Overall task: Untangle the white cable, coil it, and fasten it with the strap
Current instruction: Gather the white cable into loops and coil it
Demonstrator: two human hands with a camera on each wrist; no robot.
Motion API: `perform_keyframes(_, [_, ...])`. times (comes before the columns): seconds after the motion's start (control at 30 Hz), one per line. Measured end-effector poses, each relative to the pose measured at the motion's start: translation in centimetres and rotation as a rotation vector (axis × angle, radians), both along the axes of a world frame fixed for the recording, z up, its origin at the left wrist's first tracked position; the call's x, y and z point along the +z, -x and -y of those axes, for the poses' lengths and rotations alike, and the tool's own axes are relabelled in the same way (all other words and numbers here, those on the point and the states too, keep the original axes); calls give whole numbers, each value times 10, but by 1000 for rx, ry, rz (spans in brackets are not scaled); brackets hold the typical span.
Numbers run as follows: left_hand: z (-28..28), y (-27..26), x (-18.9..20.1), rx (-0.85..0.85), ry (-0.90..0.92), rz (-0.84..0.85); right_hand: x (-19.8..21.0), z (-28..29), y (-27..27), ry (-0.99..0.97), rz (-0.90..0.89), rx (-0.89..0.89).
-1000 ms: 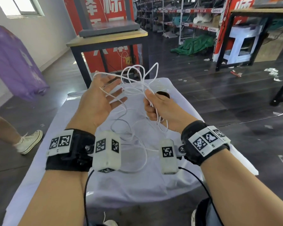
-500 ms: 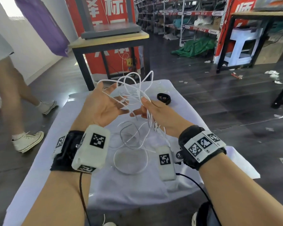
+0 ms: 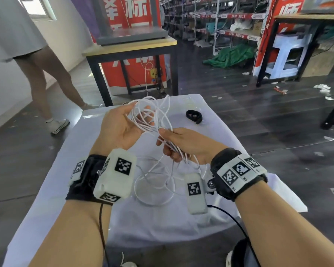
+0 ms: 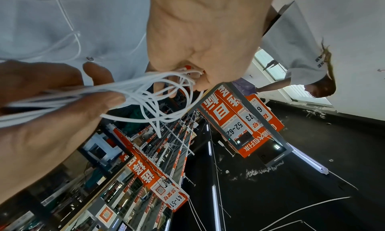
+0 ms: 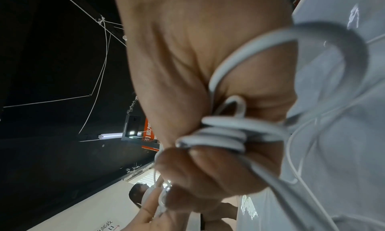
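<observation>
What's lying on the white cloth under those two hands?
On the cloth, slack loops of the white cable hang down from the right hand. The black strap lies farther back. Wrist devices cover some.

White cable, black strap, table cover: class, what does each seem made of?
White cable: probably smooth plastic-sheathed wire; it bends in springy loops. Black strap: looks like matte fabric, perhaps hook-and-loop; too small to tell. Table cover: thin white cloth, wrinkled and draping.

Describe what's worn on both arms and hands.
Both forearms are bare, no sleeves. Each wrist carries a black band bearing white tags with black square-pattern markers, plus a white boxy camera pod with the same markers. A thin black cable trails from each pod.
</observation>
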State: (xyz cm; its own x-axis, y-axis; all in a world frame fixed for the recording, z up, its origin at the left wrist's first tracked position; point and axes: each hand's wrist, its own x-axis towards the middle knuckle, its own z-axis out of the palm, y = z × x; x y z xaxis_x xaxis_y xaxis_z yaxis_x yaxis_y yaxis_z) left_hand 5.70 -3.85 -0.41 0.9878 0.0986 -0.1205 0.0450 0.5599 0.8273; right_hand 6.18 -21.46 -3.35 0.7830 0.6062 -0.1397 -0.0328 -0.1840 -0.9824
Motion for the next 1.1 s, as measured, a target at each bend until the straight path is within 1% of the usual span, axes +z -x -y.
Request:
perform_keyframes(0.13, [4, 2, 1, 80, 64, -14, 1, -1, 3, 54, -6, 99])
perform_keyframes(0.27, [9, 2, 2, 191, 181, -28, 3, -7, 6, 80, -27, 146])
perform_keyframes(0.33, [9, 3, 3, 185, 194, -17, 3, -9, 5, 65, -51, 151])
perform_keyframes(0.37, [7, 3, 3, 156, 169, -10, 1, -9, 4, 40, -67, 133])
perform_keyframes(0.43, [1, 0, 1, 93, 63, -9, 0, -8, -1, -68, -102, 53])
perform_keyframes(0.47, [-2, -3, -2, 102, -5, -25, -1, -7, -4, -148, -123, -7])
perform_keyframes(0.53, [-5, -5, -3, 179, -163, -60, 1, -2, -11, -333, -177, -148])
perform_keyframes(0.57, [-3, -3, -3, 178, -245, -66, 1, 1, -16, -423, -201, -218])
perform_keyframes(0.6, [2, -1, -3, 132, -334, -79, 2, 3, -20, -508, -218, -278])
perform_keyframes(0.67, [14, 5, -6, -55, -581, -145, 2, 6, -27, -639, -243, -359])
perform_keyframes(0.73, [26, 12, -10, -247, -840, -221, 1, 7, -29, -687, -239, -422])
perform_keyframes(0.77, [30, 13, -12, -324, -923, -242, 1, 6, -30, -688, -223, -449])
perform_keyframes(0.8, [32, 14, -14, -383, -959, -249, 0, 6, -30, -682, -204, -469])
perform_keyframes(0.87, [34, 15, -15, -443, -951, -227, 0, 6, -30, -667, -176, -493])
perform_keyframes(0.93, [33, 13, -14, -434, -889, -172, 0, 7, -30, -660, -167, -505])
perform_keyframes(0.97, [33, 12, -13, -395, -858, -143, 0, 8, -30, -652, -163, -514])
perform_keyframes(1.1, [30, 6, -11, -139, -722, -8, 0, 8, -29, -564, -134, -541])
